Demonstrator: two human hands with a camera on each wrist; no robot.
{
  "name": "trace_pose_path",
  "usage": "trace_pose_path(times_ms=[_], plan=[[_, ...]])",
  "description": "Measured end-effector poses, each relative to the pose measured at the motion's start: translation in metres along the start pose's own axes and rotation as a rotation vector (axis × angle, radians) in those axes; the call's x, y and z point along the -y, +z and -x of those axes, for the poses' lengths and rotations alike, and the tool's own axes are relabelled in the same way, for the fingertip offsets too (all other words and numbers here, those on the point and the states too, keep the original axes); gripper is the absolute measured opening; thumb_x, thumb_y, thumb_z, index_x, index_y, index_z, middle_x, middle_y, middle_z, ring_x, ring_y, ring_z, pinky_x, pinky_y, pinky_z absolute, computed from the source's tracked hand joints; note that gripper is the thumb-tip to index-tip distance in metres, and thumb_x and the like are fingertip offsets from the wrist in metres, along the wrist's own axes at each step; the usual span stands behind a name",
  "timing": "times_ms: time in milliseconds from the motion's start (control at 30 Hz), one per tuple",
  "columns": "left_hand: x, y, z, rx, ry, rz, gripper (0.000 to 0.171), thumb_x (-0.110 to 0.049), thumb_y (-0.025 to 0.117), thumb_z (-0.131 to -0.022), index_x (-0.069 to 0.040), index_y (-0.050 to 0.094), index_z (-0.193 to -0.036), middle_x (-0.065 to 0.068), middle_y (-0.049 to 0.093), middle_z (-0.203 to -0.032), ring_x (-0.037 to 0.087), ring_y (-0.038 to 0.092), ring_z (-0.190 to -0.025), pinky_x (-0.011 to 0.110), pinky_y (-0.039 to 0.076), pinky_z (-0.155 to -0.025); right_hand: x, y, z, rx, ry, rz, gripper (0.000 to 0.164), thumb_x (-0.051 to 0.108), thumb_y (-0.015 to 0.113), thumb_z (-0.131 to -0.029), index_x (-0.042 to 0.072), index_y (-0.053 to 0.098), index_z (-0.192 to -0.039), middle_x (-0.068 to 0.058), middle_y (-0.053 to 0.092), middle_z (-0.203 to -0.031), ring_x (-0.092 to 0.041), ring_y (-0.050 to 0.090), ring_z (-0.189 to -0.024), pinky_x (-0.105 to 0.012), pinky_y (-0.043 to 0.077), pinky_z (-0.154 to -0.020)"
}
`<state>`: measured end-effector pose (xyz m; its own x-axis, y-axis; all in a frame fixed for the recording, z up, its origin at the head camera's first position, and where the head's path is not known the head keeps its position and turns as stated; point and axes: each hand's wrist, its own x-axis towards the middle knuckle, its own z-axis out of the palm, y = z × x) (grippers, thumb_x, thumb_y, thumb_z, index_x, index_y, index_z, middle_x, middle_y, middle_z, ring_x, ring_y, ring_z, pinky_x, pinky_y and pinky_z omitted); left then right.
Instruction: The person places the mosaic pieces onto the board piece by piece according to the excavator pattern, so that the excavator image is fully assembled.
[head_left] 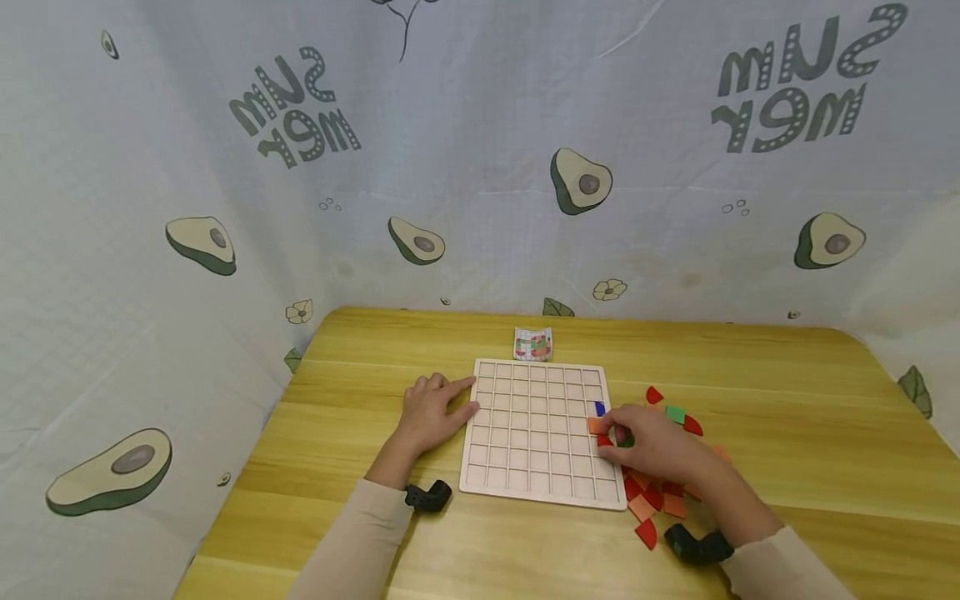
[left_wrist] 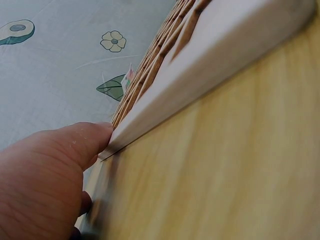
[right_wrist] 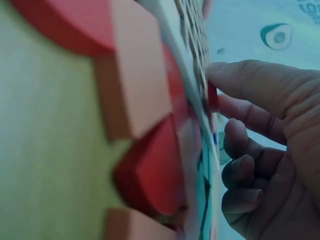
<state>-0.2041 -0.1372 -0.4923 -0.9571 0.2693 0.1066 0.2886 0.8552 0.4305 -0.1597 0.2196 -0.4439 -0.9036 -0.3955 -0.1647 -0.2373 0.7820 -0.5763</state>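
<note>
A pale wooden grid board [head_left: 525, 433] lies on the table. My left hand [head_left: 433, 414] touches its left edge with thumb and index finger extended; in the left wrist view the thumb [left_wrist: 87, 140] rests against the board's side. At the right column my right hand [head_left: 648, 437] pinches a red piece [right_wrist: 212, 97] between thumb and index finger, over a cell. Just above it in that column sit an orange square [head_left: 595, 426] and a blue piece [head_left: 600, 408]. The red piece's full shape is partly hidden by my fingers.
Loose red, orange and green pieces [head_left: 675, 414] lie scattered right of the board, partly under my right forearm. A small printed pattern card [head_left: 533, 343] stands behind the board's far edge. A printed cloth [head_left: 480, 150] hangs behind the table [head_left: 360, 367].
</note>
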Motion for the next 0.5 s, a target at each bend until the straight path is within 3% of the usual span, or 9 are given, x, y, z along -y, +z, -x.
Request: trace_pose_path(times_ms=[500], plan=[[0.0, -0.001, 0.0007, -0.005, 0.006, -0.006, 0.05, -0.052, 0.059, -0.099, -0.032, 0.059, -0.145, 0.002, 0.055, -0.099, 0.017, 0.038, -0.085, 0.036, 0.028, -0.079, -0.0037, 0.0049, -0.0024, -0.031, 0.009, 0.015, 0.025, 0.035, 0.083, -0.085, 0.02, 0.066, -0.095, 0.004, 0.052, -0.082, -0.01, 0.046, -0.071, -0.023, 0.038, -0.06]])
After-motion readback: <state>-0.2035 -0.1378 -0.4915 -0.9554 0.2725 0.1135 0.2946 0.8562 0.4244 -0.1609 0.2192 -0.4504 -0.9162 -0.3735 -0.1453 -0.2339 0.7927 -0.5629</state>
